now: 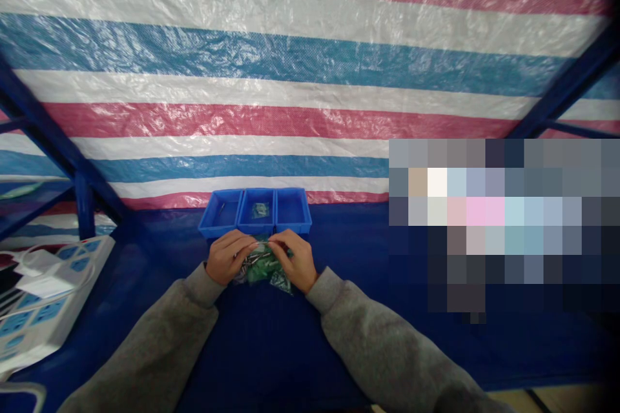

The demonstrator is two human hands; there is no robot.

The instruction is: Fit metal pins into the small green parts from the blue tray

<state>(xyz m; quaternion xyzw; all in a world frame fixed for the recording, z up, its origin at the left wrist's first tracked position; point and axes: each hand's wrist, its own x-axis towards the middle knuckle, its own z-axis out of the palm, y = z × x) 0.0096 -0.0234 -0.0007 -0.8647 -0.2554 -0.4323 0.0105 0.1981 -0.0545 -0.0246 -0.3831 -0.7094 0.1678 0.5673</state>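
Left hand (231,256) and right hand (296,259) pinch a thin pale item (262,243) (too small to identify) between them. Its long axis runs side to side.

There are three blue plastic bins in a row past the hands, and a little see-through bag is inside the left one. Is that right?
Not quite: the small see-through plastic bag is in the middle blue rectangular plastic bin, not the left bin. The head view shows it. The rest is right.
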